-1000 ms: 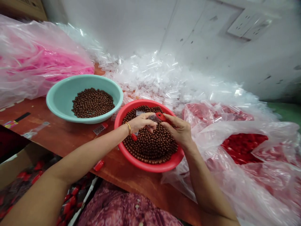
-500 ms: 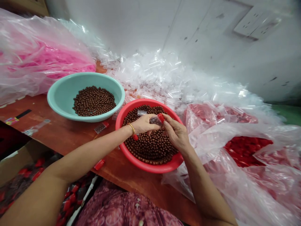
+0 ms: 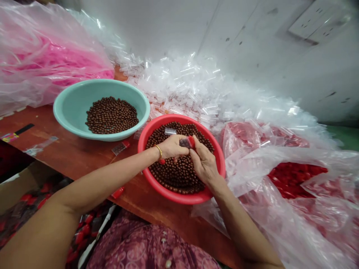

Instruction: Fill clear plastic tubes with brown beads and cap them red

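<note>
Centrally, both hands meet above a red basin, joined by one small clear container with a red cap. The left hand, with a gold-coloured bracelet at its wrist, is closed about the body of the container; the thumb and forefinger side grips it, while the lower fingers are partly hidden and their exact curl cannot be told. The right hand is half curled, its thumb and forefinger drawn together at the red cap; its remaining fingers are tucked behind and cannot be made out. The container lies tilted between the two, cap end toward the right hand, dark contents showing through its wall.

Beneath the hands, brown beads cover the floor of the red basin; on them, beyond the left hand, rests a clear tube. A red piece shows just under the left wrist. On the desk, to the left, stands a teal basin with a smaller mound of similar beads. Just in front of it lies a filled, red-capped container. Behind spreads a heap of clear tubes; to the right, an open plastic bag shows red pieces inside.
</note>
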### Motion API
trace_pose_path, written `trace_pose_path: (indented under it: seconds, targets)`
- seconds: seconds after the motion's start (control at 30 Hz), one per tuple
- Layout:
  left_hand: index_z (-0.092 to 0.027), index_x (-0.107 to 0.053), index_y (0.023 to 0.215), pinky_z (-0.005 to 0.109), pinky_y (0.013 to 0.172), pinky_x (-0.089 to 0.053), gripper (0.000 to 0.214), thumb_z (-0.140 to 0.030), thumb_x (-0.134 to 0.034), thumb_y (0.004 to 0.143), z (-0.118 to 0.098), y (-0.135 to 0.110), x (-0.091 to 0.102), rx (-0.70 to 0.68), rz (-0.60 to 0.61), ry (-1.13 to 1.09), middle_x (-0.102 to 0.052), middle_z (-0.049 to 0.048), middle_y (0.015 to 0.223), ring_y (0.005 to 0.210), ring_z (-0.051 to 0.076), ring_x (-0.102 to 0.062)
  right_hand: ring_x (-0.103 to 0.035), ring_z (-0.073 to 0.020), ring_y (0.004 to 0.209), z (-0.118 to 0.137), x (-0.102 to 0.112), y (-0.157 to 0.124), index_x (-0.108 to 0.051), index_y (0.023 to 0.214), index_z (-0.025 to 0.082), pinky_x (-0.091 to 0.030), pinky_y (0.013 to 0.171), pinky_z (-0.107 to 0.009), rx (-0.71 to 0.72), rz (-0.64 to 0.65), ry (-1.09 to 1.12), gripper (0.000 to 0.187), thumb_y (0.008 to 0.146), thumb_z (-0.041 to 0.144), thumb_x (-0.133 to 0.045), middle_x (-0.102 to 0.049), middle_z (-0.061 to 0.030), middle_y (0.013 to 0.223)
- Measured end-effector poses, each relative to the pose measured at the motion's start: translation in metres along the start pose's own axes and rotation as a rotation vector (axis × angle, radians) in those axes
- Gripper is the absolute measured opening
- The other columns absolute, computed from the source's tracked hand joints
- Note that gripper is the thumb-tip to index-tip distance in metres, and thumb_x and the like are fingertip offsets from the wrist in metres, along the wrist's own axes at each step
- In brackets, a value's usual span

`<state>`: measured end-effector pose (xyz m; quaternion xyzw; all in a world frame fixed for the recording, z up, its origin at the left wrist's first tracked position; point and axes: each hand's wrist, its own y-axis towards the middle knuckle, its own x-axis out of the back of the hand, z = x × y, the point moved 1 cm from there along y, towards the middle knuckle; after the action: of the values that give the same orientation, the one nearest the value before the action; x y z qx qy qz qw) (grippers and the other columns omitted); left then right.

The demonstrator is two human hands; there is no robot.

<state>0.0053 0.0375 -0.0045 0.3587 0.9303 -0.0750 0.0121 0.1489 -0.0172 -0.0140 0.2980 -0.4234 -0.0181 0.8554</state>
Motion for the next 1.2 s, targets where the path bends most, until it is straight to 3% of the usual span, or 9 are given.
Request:
trace_pose_path:
  seconds: [0.13,0.27,0.37,0.5,0.7,0.8,0.9,1.07,1.2]
  targets:
    - [-0.016,-0.045,0.071,0.014,0.033,-0.031,0.010,-0.010,-0.053,0.068,-0.004,0.004,-0.001,-0.069,0.057,-0.037,-0.042,-0.0110,0.044,0.032,0.003,-0.037,-0.066,-0.0186,0.076,-0.007,0.016,0.015,-0.065,0.114,0.019,-0.054,0.073,-0.034,-0.128,0.048,0.120,0.038,0.089,0.040,-0.044,-0.070,-0.0047,0.084]
    - [-0.017,-0.049,0.075,0.017,0.037,-0.033,0.012,-0.018,-0.056,0.065,-0.003,0.004,0.000,-0.002,0.069,0.192,-0.046,-0.0092,0.047,0.036,0.006,-0.042,-0.054,-0.0128,0.051,-0.013,0.014,0.025,-0.069,0.089,0.017,-0.046,0.053,-0.027,-0.324,-0.215,0.246,0.055,0.090,0.057,-0.032,-0.055,0.0003,0.054]
    - [-0.016,-0.050,0.063,0.019,0.044,-0.034,0.006,-0.019,-0.055,0.061,0.001,0.003,0.002,-0.050,0.073,0.487,-0.047,-0.0067,0.049,0.045,0.007,-0.045,-0.058,-0.0126,0.057,-0.013,-0.001,0.034,-0.063,0.102,0.018,-0.047,0.055,-0.025,-0.481,-0.244,0.449,0.070,0.088,0.064,-0.012,-0.058,-0.0018,0.064]
    - [-0.016,-0.050,0.057,0.021,0.047,-0.032,0.010,-0.023,-0.056,0.061,0.003,0.002,0.000,-0.149,0.109,0.716,-0.046,-0.0048,0.051,0.048,0.008,-0.042,-0.063,-0.0150,0.094,-0.008,-0.018,0.043,-0.047,0.131,0.024,-0.049,0.085,-0.030,-0.612,0.033,0.590,0.077,0.087,0.061,0.005,-0.065,-0.0058,0.101]
    - [-0.014,-0.063,0.071,0.024,0.051,-0.039,0.016,-0.025,-0.056,0.064,0.004,-0.006,-0.008,-0.144,0.150,1.008,-0.062,0.0034,0.060,0.054,0.015,-0.054,-0.043,-0.0176,0.128,0.000,-0.024,0.034,-0.027,0.146,0.021,-0.021,0.115,-0.037,-0.648,0.270,0.657,0.081,0.084,0.071,-0.016,-0.050,-0.0061,0.136]
    - [-0.013,-0.066,0.082,0.026,0.055,-0.042,0.022,-0.026,-0.056,0.067,0.004,-0.007,-0.010,-0.178,0.169,1.130,-0.067,0.0076,0.069,0.062,0.020,-0.060,-0.041,-0.0198,0.130,0.006,-0.026,0.032,-0.036,0.142,0.020,-0.021,0.116,-0.038,-0.627,0.279,0.662,0.084,0.078,0.074,-0.033,-0.047,-0.0055,0.139]
    - [-0.015,-0.066,0.082,0.026,0.058,-0.044,0.020,-0.025,-0.057,0.068,-0.001,-0.008,-0.007,-0.222,0.159,1.174,-0.068,0.0062,0.072,0.066,0.020,-0.062,-0.050,-0.0227,0.122,0.008,-0.027,0.034,-0.049,0.132,0.018,-0.031,0.110,-0.042,-0.686,0.203,0.768,0.086,0.077,0.078,-0.024,-0.057,-0.0087,0.129]
    - [-0.016,-0.063,0.084,0.023,0.064,-0.044,0.020,-0.031,-0.051,0.077,-0.023,-0.052,0.019,-0.245,-0.120,1.067,-0.067,0.0021,0.074,0.067,0.015,-0.061,-0.064,-0.0213,0.093,-0.004,-0.020,0.036,-0.063,0.109,0.019,-0.050,0.082,-0.038,-0.659,0.095,0.804,0.077,0.083,0.071,-0.013,-0.069,-0.0094,0.101]
    - [-0.016,-0.062,0.093,0.020,0.065,-0.045,0.032,-0.042,-0.047,0.082,-0.014,-0.149,0.066,-0.034,-0.516,0.997,-0.068,-0.0005,0.080,0.069,0.012,-0.059,-0.063,-0.0197,0.087,-0.010,-0.020,0.033,-0.067,0.100,0.017,-0.047,0.080,-0.033,-0.411,0.425,0.264,0.035,0.085,0.042,-0.048,-0.070,-0.0083,0.095]
